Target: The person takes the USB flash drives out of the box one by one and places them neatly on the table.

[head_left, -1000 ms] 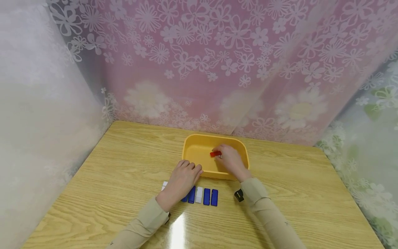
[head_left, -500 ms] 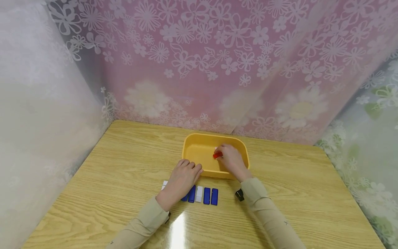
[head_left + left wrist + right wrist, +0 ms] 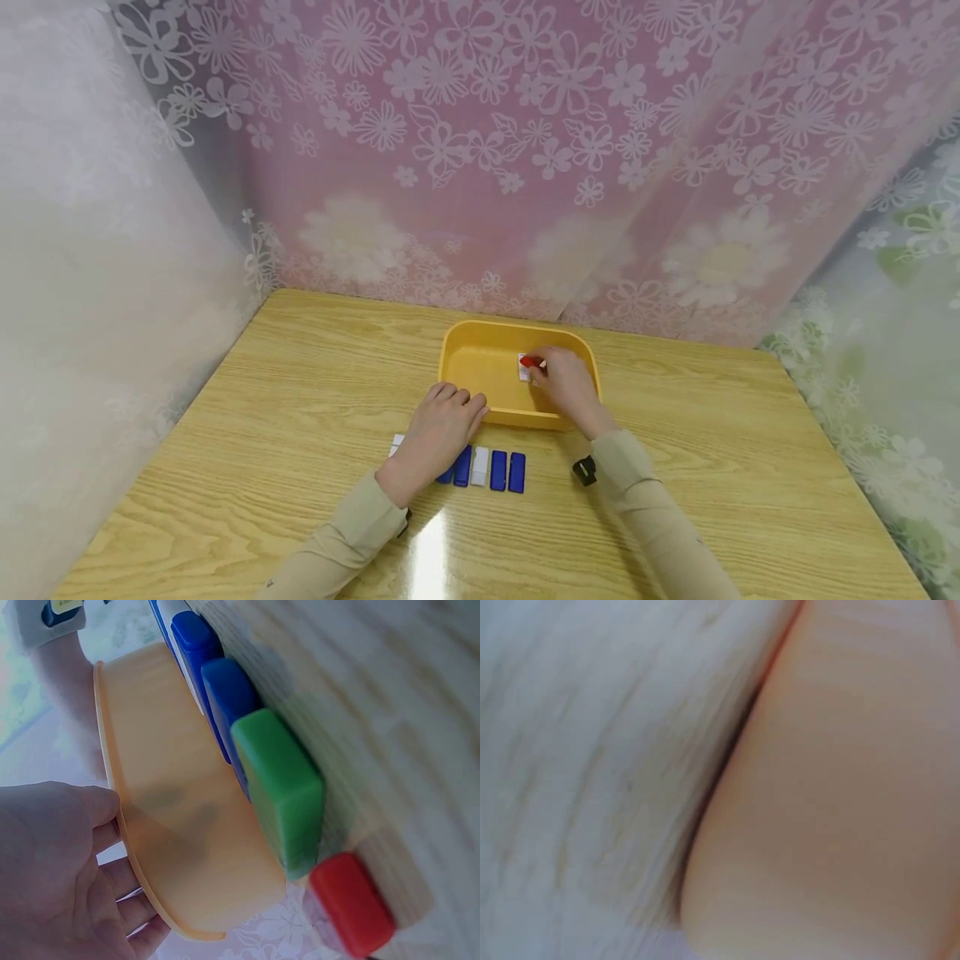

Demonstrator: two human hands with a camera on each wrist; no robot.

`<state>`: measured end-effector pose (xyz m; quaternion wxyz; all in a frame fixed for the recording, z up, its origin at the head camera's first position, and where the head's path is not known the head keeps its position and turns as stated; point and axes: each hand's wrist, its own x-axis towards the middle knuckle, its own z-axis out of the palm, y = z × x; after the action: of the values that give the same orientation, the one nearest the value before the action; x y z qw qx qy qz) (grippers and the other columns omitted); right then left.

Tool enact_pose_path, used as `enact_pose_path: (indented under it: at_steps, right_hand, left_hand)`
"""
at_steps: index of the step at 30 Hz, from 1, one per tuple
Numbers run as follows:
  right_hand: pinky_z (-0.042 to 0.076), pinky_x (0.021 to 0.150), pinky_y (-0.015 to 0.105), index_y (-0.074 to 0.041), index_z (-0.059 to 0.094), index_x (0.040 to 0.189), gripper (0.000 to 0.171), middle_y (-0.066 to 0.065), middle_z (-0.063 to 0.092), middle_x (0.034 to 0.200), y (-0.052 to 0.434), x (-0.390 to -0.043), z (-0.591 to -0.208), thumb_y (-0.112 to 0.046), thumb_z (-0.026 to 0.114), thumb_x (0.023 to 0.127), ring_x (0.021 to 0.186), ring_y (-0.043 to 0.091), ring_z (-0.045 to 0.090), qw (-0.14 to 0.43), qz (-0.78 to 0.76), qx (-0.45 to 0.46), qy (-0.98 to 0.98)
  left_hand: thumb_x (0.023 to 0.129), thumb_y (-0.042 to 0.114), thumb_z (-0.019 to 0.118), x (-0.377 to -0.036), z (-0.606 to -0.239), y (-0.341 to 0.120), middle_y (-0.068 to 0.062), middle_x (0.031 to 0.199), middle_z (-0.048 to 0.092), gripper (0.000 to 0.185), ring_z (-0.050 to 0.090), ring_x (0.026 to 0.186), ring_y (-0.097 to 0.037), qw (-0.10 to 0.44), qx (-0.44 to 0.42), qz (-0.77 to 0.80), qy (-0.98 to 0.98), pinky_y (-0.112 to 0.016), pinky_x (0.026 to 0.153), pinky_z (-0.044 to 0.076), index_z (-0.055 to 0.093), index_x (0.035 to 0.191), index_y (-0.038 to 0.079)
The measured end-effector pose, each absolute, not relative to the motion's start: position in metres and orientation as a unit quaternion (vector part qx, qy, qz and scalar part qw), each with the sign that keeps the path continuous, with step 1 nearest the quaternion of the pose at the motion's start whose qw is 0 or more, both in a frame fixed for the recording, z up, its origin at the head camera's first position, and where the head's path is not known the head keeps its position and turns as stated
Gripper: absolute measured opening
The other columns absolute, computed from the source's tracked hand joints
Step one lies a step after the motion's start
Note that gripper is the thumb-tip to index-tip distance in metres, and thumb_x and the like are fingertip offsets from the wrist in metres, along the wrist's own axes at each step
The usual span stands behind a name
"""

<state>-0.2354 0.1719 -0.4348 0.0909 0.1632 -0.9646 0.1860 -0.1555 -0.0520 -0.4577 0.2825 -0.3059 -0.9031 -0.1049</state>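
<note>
My right hand (image 3: 567, 385) is inside the yellow tray (image 3: 471, 377), fingers curled and pinching a small red block (image 3: 532, 362) at its tip. The block sits just over a white block (image 3: 523, 372) that lies on the tray floor, toward the tray's 1 o'clock corner; whether red and white actually touch I cannot tell from the head view. My right wrist view is only a blur of pale tray wall against wood grain, so it adds nothing about the grip.

My left hand (image 3: 437, 437) lies palm down on the wooden table (image 3: 247, 433) at the tray's 7 o'clock, fingers relaxed and nearly straight, holding nothing. Its fingertips reach up to the tray's near rim; in the left wrist view the tips lie right against the outer wall of the tray (image 3: 180, 847) (the gap, if any, is too fine to judge).

Under and just beside that hand runs a row of flat blocks on the table, at 6 o'clock from the tray. From the head view I see a white block's corner (image 3: 396, 446) poking out at the hand's 9 o'clock side, then at its 3 o'clock side a blue block (image 3: 462, 467), a white one (image 3: 480, 467), and two more blue ones (image 3: 498, 471) (image 3: 517, 472), laid side by side. The left wrist view shows what my hand covers: a green block (image 3: 281, 791) and a red block (image 3: 352, 904) in the same row, next to blue ones (image 3: 225, 697).

A small black object (image 3: 584, 471) sits by my right sleeve (image 3: 652, 525), at the tray's 5 o'clock.
</note>
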Motion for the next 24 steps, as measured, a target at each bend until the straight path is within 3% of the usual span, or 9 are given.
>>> enact_pose_path:
  at_steps: [8,13,24]
  right_hand:
    - [0.060,0.068,0.041,-0.009,0.069,0.126,0.033,0.014,0.073,0.099,0.177,-0.214,-0.417,-0.006,0.073,0.093,0.077,0.027,0.072,0.123,0.314,0.158,-0.928]
    - [0.061,0.072,0.041,-0.014,0.070,0.123,0.030,0.010,0.073,0.099,0.181,-0.195,-0.409,-0.008,0.073,0.094,0.081,0.026,0.072,0.127,0.355,0.165,-0.912]
    - [0.060,0.069,0.031,-0.011,0.069,0.118,0.029,0.010,0.074,0.101,0.186,-0.146,-0.409,-0.006,0.076,0.091,0.080,0.021,0.071,0.090,0.416,0.156,-0.891]
  left_hand:
    - [0.102,0.025,0.063,-0.157,-0.459,-0.052,-0.002,0.073,0.064,0.021,0.060,0.074,-0.023,0.289,-0.307,-0.102,-0.901,-0.035,0.082,0.050,0.061,0.086,0.012]
    - [0.102,0.026,0.062,-0.157,-0.460,-0.052,-0.002,0.072,0.064,0.022,0.060,0.073,-0.022,0.291,-0.308,-0.098,-0.900,-0.035,0.081,0.050,0.060,0.085,0.012]
    - [0.102,0.026,0.063,-0.155,-0.459,-0.052,-0.001,0.072,0.063,0.022,0.059,0.073,-0.022,0.293,-0.306,-0.094,-0.901,-0.034,0.080,0.050,0.059,0.085,0.012]
